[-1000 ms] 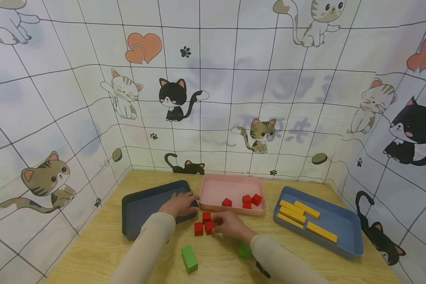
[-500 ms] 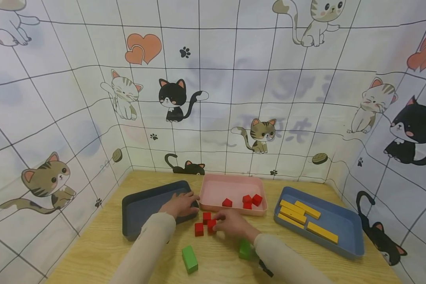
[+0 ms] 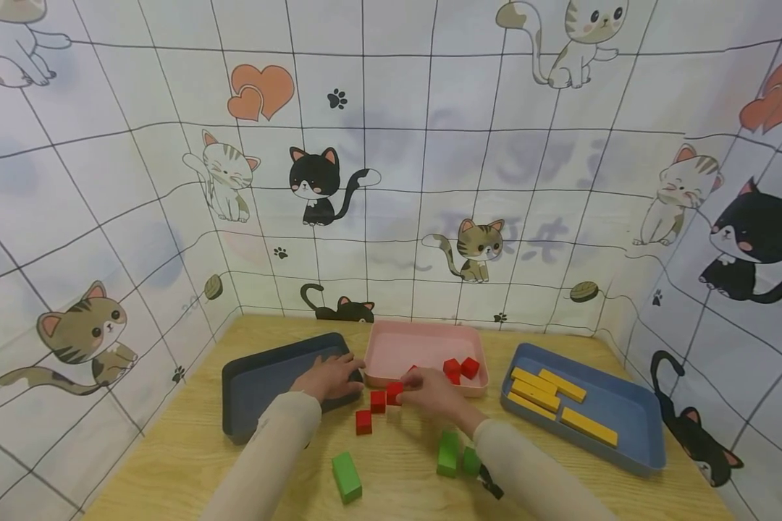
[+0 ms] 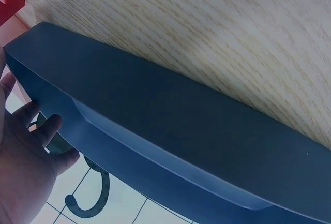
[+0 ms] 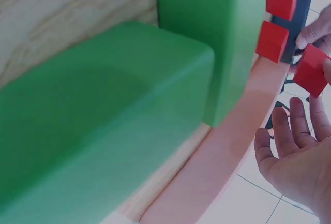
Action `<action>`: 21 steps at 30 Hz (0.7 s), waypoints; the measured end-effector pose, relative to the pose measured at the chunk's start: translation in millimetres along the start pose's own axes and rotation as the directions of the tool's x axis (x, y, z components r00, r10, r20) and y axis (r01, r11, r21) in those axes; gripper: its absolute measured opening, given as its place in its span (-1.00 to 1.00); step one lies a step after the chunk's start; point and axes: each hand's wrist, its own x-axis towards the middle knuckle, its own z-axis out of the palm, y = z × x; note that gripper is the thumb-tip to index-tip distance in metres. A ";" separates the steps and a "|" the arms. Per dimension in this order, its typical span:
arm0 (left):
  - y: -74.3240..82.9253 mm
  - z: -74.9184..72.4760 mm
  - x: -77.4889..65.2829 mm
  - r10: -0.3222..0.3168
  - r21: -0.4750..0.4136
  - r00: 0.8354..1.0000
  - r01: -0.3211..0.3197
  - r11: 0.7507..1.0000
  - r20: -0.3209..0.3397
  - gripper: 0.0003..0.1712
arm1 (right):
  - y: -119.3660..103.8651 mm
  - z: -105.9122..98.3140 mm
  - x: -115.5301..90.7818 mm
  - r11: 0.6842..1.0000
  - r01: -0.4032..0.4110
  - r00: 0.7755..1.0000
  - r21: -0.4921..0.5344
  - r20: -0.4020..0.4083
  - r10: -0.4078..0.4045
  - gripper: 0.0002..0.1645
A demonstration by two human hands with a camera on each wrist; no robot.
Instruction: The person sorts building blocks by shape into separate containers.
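Two pale sleeves, left (image 3: 267, 449) and right (image 3: 528, 470), reach forward over the wooden desk (image 3: 397, 485). Nearest lie three green blocks: one green block (image 3: 347, 477) by itself between the forearms, and a pair of green blocks (image 3: 447, 454) close together beside the right sleeve. Beyond them, two loose red cubes (image 3: 363, 422) sit on the desk. The right hand (image 3: 433, 394) angles inward, thumb and forefinger pinching a third red cube (image 3: 394, 393) just in front of the pink tray; its other fingers are loosely extended and parted. The left hand (image 3: 329, 376) lies palm down at the right end of the dark tray (image 3: 263, 391), fingers spread, gripping nothing. Five yellow bars (image 3: 589, 427) fill part of the blue tray (image 3: 638, 412). Farther back, the pink tray (image 3: 423, 340) shows four red pieces (image 3: 470, 367), one mostly hidden behind the right hand. A cat-printed sheet (image 3: 397, 159) stands behind everything.
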 end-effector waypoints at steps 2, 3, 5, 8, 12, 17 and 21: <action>0.1 0.4 -0.9 0.001 -0.005 1.000 -0.001 1.000 0.000 -0.38 | 0.0 -3.8 1.6 1.000 0.007 1.000 -0.011 -0.030 -0.007 -0.71; -0.1 0.6 -1.1 -0.001 -0.005 1.000 0.001 1.000 0.000 -0.38 | 0.1 -5.6 2.3 1.000 0.001 0.999 -0.018 -0.045 -0.002 -0.69; -0.5 1.2 -1.0 -0.003 -0.005 1.000 0.003 1.000 0.001 -0.38 | 0.6 -9.4 3.2 1.000 -0.016 0.997 -0.027 -0.078 0.014 -0.66; -1.7 1.9 -0.4 -0.007 -0.008 1.000 0.007 1.000 -0.001 -0.39 | 1.8 -15.3 5.4 0.999 -0.037 0.991 -0.022 -0.127 0.034 -0.65; -3.0 2.4 0.1 -0.005 -0.007 1.000 0.005 1.000 -0.001 -0.39 | 3.9 -23.3 7.6 0.999 -0.042 0.983 -0.014 -0.181 0.039 -0.68; -3.1 2.3 0.0 0.004 0.002 1.000 -0.004 1.000 -0.004 -0.39 | 9.6 -31.2 12.0 0.996 -0.090 0.969 -0.004 -0.232 0.086 -0.65; -2.7 1.4 -0.8 0.004 -0.006 1.000 -0.004 1.000 -0.005 -0.39 | 15.3 -36.1 16.8 0.992 -0.123 0.953 0.002 -0.278 0.119 -0.67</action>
